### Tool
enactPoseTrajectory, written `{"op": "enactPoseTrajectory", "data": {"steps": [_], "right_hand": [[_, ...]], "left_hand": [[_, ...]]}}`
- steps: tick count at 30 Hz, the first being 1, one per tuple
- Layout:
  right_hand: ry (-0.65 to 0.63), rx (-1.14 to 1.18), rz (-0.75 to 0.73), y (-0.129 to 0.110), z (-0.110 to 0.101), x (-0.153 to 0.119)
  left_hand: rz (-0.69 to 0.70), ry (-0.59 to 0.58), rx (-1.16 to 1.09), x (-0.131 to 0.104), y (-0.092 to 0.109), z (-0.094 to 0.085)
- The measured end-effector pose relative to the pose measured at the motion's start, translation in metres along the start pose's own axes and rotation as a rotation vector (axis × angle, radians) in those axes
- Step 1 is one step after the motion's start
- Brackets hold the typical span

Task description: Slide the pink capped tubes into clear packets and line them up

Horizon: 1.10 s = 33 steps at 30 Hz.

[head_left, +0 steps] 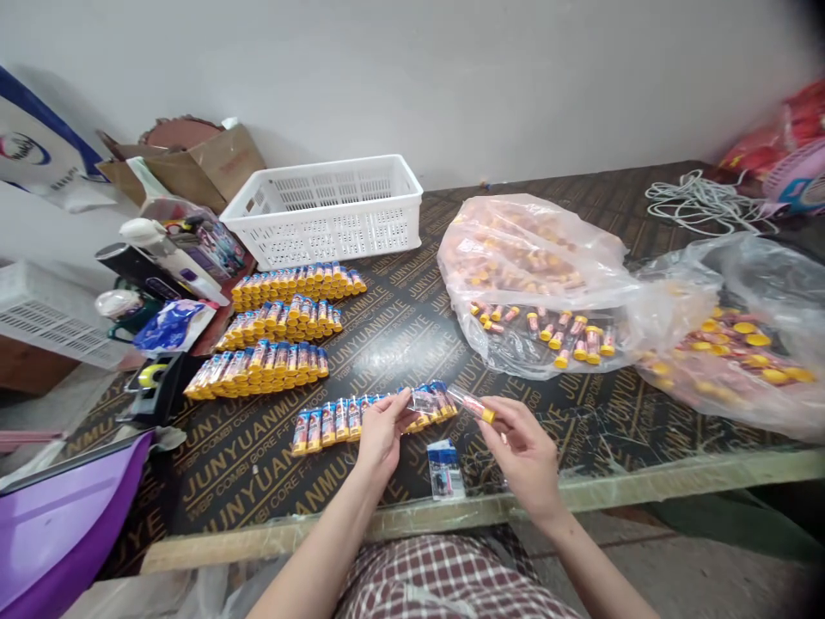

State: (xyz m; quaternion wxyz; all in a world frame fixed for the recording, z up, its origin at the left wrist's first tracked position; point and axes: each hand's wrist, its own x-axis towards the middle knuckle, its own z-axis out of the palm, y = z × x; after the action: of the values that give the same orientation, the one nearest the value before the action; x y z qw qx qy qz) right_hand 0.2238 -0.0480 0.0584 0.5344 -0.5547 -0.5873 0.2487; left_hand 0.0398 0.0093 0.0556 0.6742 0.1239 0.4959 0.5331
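Note:
My left hand (381, 437) pinches a small clear plastic sleeve (423, 402) between thumb and fingers. My right hand (525, 457) is closed on a small clear tube (472, 404), its yellow end towards my fingers and its other end pointing at the sleeve. The tube and sleeve look apart. Behind and left of my left hand runs a row of packed tubes (339, 419) with blue tops and yellow bottoms; the hand hides part of it. Below the gap between my hands lies a flat stack of clear sleeves with blue tops (446, 471).
Several piled rows of packed tubes (261, 368) stand left, before a white plastic basket (328, 232). A large plastic bag (532, 249) spills loose tubes (580, 342); another bag (741, 352) lies right. A tape dispenser (155, 383), a purple dustpan-like piece (70, 524) and coiled cord (705, 202) lie around.

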Motion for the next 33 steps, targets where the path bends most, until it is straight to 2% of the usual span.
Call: {"op": "enactPoseTrajectory", "data": {"steps": [5,10,12,15,21,25,29,33], "right_hand": [[-0.008,-0.113,-0.215,-0.007,0.009,-0.006],[-0.071,-0.085,-0.23,-0.006,0.012,-0.006],[-0.161,-0.04,-0.2,-0.004,0.013,-0.006],[-0.28,0.013,-0.164,-0.003,0.014,-0.007],[-0.28,-0.041,-0.167,0.002,0.017,-0.004],[-0.4,-0.048,-0.223,0.002,0.013,0.005],[-0.56,0.03,-0.241,0.002,0.009,0.01],[-0.542,0.073,-0.226,0.006,0.008,0.006]], "left_hand": [[0.047,0.061,-0.058,0.003,0.0,0.001],[0.069,0.047,-0.022,0.002,-0.002,0.001],[0.1,0.002,0.03,0.0,-0.003,0.001],[0.111,-0.127,0.095,-0.005,-0.003,0.004],[-0.022,-0.3,0.188,-0.019,0.003,0.008],[-0.117,-0.452,0.298,-0.025,0.001,0.008],[-0.158,-0.464,0.319,-0.03,-0.002,0.01],[-0.165,-0.415,0.331,-0.033,-0.004,0.011]]}}
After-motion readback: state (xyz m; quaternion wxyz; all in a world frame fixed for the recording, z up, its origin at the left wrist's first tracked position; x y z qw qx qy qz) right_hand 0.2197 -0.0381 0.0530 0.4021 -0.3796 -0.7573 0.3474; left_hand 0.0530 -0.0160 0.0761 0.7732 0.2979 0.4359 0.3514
